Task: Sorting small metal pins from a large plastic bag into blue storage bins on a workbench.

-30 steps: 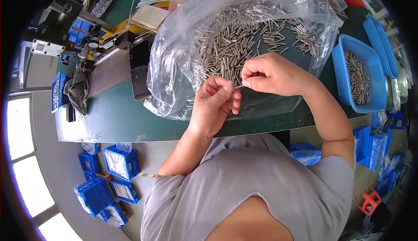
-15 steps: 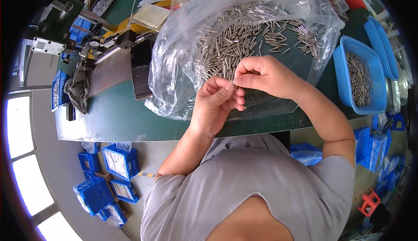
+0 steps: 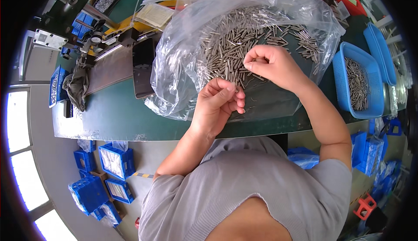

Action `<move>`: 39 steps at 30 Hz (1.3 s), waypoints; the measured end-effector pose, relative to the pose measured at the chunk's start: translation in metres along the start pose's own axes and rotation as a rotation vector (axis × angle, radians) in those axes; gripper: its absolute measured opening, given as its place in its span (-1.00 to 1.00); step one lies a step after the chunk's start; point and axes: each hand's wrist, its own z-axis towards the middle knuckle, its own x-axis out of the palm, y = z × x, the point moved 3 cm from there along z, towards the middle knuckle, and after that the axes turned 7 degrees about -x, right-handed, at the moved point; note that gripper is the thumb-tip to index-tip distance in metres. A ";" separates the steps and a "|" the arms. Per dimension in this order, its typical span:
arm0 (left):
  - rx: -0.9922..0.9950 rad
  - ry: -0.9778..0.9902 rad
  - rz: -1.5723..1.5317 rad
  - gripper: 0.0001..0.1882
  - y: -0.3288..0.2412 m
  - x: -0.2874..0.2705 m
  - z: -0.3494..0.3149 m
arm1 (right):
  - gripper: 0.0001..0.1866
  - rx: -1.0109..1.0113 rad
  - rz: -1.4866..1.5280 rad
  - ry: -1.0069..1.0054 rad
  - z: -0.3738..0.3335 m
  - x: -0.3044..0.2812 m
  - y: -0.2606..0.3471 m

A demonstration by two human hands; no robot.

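Note:
A clear plastic bag (image 3: 172, 82) lies spread on the table, with a large heap of short metal pins (image 3: 230, 51) in its mouth. My left hand (image 3: 217, 99) is at the heap's near edge, thumb and index finger pinched on what looks like a metal pin, a small grey end of which shows at the fingertips. Over the right part of the heap, my right hand (image 3: 276, 67) has its thumb and index finger closed together. Whatever it may hold is hidden by the fingers. The two hands are apart.
A blue basket (image 3: 379, 97) with more pins stands at the right, beside another blue basket (image 3: 381, 49). On the left are a dark tray (image 3: 143, 62), a metal fixture (image 3: 93, 40) and a cloth (image 3: 77, 88). The green table's (image 3: 113, 119) front edge runs before me.
My right hand has moved away from the left fingertips, up and to the right over the heap. My left hand has stayed nearly in place, still pinching.

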 end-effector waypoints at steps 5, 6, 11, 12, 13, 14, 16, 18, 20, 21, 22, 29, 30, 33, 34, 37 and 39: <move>0.006 0.000 0.002 -0.91 0.000 0.000 -0.001 | -0.87 -0.244 -0.439 0.015 0.000 0.006 -0.006; 0.004 0.005 0.003 -0.91 0.000 0.001 -0.001 | -0.87 -0.244 -0.440 0.014 -0.001 0.008 -0.007; 0.004 0.013 0.008 -0.91 0.001 0.000 0.000 | -0.81 -0.300 -0.576 0.056 -0.001 0.016 -0.001; 0.001 0.011 0.005 -0.91 0.001 -0.001 0.000 | -0.82 -0.278 -0.576 0.102 -0.001 0.016 0.000; 0.001 0.006 0.002 -0.91 0.001 -0.001 0.000 | -0.82 -0.279 -0.575 0.103 -0.001 0.014 0.003; 0.002 0.005 0.002 -0.91 0.001 -0.002 0.000 | -0.84 -0.176 -0.457 0.125 -0.002 0.012 0.002; 0.009 0.007 0.018 -0.90 0.002 -0.002 0.001 | -0.88 -0.042 -0.192 0.122 -0.003 0.007 0.002; 0.002 -0.002 0.026 -0.90 0.002 -0.001 0.000 | -0.91 0.043 0.212 0.093 -0.003 0.003 0.002; -0.002 -0.012 0.034 -0.90 0.001 -0.001 0.000 | -0.91 0.066 0.322 0.113 -0.005 0.005 0.014; -0.006 -0.010 0.036 -0.90 0.001 -0.001 0.000 | -0.92 0.088 0.429 0.134 -0.007 0.007 0.019; -0.013 -0.005 0.038 -0.90 0.001 -0.001 0.000 | -0.93 0.112 0.466 0.158 -0.008 0.008 0.021; -0.020 -0.035 0.032 -0.90 0.000 0.001 -0.001 | -0.92 0.085 0.513 0.186 -0.010 0.015 0.017; -0.017 -0.029 0.027 -0.90 0.000 0.000 0.000 | -0.93 0.073 0.503 0.181 -0.010 0.015 0.018; -0.012 -0.009 0.027 -0.90 0.000 -0.001 -0.001 | -0.94 0.077 0.482 0.212 -0.012 0.020 0.016; -0.011 0.006 0.032 -0.91 0.001 -0.001 -0.001 | -0.95 0.094 0.470 0.247 -0.013 0.023 0.015; -0.011 -0.010 0.032 -0.91 0.000 0.000 -0.001 | -0.95 0.087 0.452 0.224 -0.013 0.025 0.012; -0.009 -0.018 0.029 -0.91 0.000 0.000 -0.001 | -0.94 0.059 0.368 0.206 -0.012 0.022 0.012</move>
